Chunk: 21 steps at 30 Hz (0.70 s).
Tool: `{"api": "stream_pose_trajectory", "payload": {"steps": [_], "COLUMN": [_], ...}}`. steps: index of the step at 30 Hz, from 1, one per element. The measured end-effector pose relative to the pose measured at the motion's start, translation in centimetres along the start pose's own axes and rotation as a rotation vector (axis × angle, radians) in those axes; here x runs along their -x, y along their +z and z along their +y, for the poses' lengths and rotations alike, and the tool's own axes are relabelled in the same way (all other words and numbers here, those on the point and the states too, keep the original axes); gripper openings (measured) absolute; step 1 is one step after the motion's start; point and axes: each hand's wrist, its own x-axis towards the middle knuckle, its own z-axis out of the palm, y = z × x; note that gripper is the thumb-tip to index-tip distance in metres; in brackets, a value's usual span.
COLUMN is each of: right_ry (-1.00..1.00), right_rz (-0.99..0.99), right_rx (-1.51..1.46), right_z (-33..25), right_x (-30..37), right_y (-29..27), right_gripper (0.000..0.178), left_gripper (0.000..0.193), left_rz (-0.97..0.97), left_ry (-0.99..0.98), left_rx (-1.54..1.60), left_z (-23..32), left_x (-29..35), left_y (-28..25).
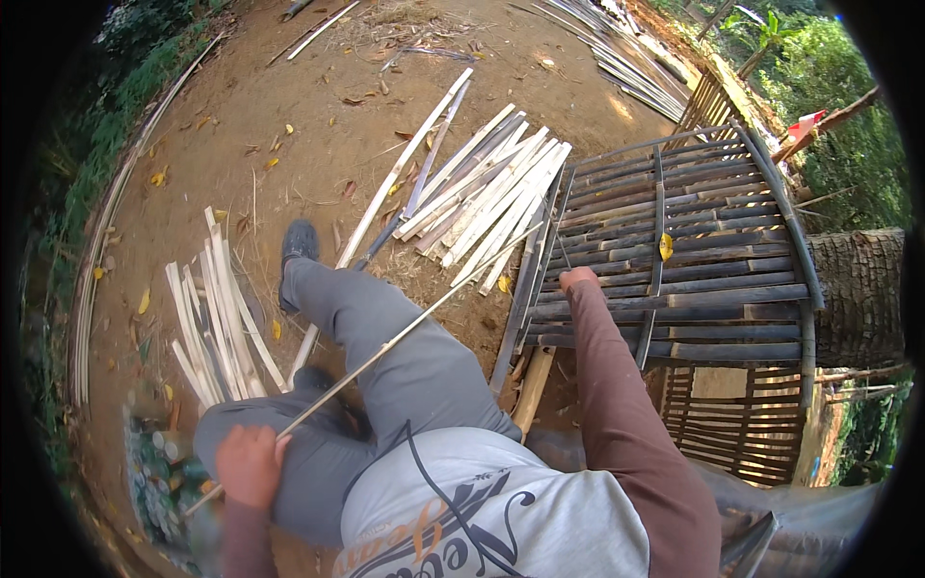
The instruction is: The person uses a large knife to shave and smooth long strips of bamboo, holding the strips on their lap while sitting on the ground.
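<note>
My left hand (252,465) is closed around a long thin bamboo strip (385,347), low on the left. The strip slants across my grey-trousered legs, its far end reaching up beside the bamboo bench. My right hand (578,277) is closed at the near left edge of that slatted bench (694,246). A thin, dark, narrow piece (565,252) sticks up from its fingers; its kind is too small to make out. Just left of the bench lies a pile of pale split bamboo strips (496,188), which the far end of my strip overlaps in view.
A second bundle of split strips (224,313) lies on the ground to the left. One long pale strip (409,164) stretches forward past my shoe (300,241). More long poles (626,63) lie at the far right, and a tree trunk (858,299) stands behind the bench.
</note>
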Motion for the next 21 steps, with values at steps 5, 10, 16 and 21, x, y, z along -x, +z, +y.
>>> {"api": "stream_pose_trajectory", "payload": {"steps": [5, 10, 16, 21], "right_ry": [-0.083, -0.441, -0.668, -0.274], "right_rz": [0.082, -0.158, -0.135, -0.117], "right_rx": [-0.287, -0.253, -0.031, -0.075], "right_z": [-1.5, -9.8, -11.3, -6.5], "right_x": [2.9, 19.8, 24.6, 12.8], "right_y": [-1.9, -3.9, -0.4, -0.6], "right_gripper": [0.042, 0.031, 0.025, 0.035], "left_gripper": [0.033, 0.034, 0.034, 0.033], "left_rz": [0.006, -0.055, -0.052, -0.092], "left_ry": [-0.033, -0.049, -0.039, -0.049], "left_rx": [-0.004, -0.053, -0.017, -0.019], "left_z": [0.3, -0.1, -0.4, -0.4], "left_x": [-0.2, 0.5, 0.4, 0.0], "left_y": [0.4, -0.2, -0.3, -0.5]}}
